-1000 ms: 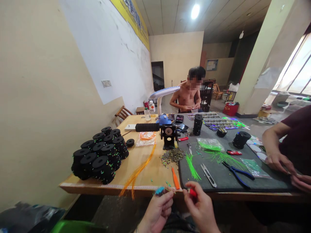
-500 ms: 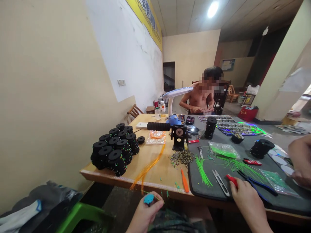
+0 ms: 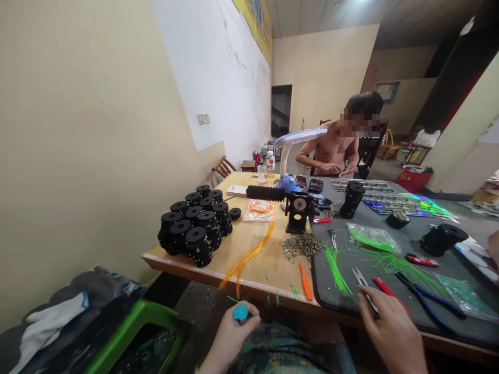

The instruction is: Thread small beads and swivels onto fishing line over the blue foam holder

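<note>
Two bare hands work at the bottom of the frame. The left hand (image 3: 231, 335), lower center, pinches a bumpy, round turquoise piece (image 3: 240, 312) and a thin strand; the right hand (image 3: 393, 327), lower right, curls its fingers around silvery snips (image 3: 359, 276), blades pointing up and left, beside a red tool (image 3: 391, 294). Clear bags hold green strands (image 3: 372, 240), an orange coil (image 3: 260, 207) and small teal bits (image 3: 463, 293). Black spools (image 3: 195, 235) cluster on the left of the wooden tabletop (image 3: 249, 253); a gray mat (image 3: 331, 303) covers its right. Beyond, a shirtless person (image 3: 331, 150) sits near a pale wall (image 3: 323, 67).
</note>
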Motion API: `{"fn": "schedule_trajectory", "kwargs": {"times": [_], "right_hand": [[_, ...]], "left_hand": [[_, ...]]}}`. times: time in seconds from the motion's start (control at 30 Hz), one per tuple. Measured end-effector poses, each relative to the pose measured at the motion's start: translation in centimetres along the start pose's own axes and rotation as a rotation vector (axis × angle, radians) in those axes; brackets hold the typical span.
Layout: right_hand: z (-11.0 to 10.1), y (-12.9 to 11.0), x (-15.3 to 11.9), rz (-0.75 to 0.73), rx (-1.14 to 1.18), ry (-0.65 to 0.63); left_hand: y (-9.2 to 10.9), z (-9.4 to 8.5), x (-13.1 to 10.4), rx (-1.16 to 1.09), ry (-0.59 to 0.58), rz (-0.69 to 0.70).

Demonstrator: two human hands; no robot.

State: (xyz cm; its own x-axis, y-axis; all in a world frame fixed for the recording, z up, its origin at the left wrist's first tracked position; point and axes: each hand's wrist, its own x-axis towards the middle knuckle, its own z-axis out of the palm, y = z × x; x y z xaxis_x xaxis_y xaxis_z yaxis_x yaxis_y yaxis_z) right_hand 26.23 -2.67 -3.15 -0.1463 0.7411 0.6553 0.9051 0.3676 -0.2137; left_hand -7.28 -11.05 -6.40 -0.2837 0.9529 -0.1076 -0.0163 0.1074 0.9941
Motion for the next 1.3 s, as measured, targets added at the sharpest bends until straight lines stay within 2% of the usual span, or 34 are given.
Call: {"fn": "schedule_trajectory", "kwargs": {"times": [0.17, 0.3, 0.37, 0.5, 0.67, 0.8, 0.9, 1.0, 1.17, 1.3], "right_hand": [[1.7, -5.4, -0.8, -0.103, 0.321, -0.164], [2.9, -9.0, -1.7, -0.162, 0.485, -0.309], [3.4, -10.1, -2.2, -0.173, 0.523, -0.364], [3.8, -10.7, -2.6, -0.18, 0.534, -0.429], [3.8, -10.5, -2.9, -0.19, 0.522, -0.442], [3.9, -10.6, -2.3, -0.201, 0.547, -0.393], [3.6, -11.4, -0.5, -0.231, 0.575, -0.364], [3.3, -12.8, 2.1, -0.316, 0.617, -0.411], [3.7, -14.8, 4.9, -0.537, 0.749, -0.585], [5.0, -15.4, 5.1, -0.602, 0.706, -0.542]], "left_hand": [[-1.2, 0.0, -0.5, 0.008, -0.015, 0.019], [-2.5, -0.5, -0.7, 0.111, 0.092, 0.112], [-3.0, -0.5, -0.6, 0.153, 0.116, 0.141], [-3.2, 0.5, 0.0, 0.125, 0.038, 0.105], [-1.8, 1.9, 0.3, 0.023, 0.009, 0.102], [0.0, 1.7, -0.2, 0.012, -0.031, 0.084], [1.4, 1.3, -0.5, -0.012, -0.058, 0.055], [2.7, 1.1, -0.4, -0.077, -0.084, 0.019], [4.1, 1.0, 0.0, -0.182, -0.11, -0.069], [4.4, 0.9, 0.7, -0.269, -0.164, -0.147]]}}
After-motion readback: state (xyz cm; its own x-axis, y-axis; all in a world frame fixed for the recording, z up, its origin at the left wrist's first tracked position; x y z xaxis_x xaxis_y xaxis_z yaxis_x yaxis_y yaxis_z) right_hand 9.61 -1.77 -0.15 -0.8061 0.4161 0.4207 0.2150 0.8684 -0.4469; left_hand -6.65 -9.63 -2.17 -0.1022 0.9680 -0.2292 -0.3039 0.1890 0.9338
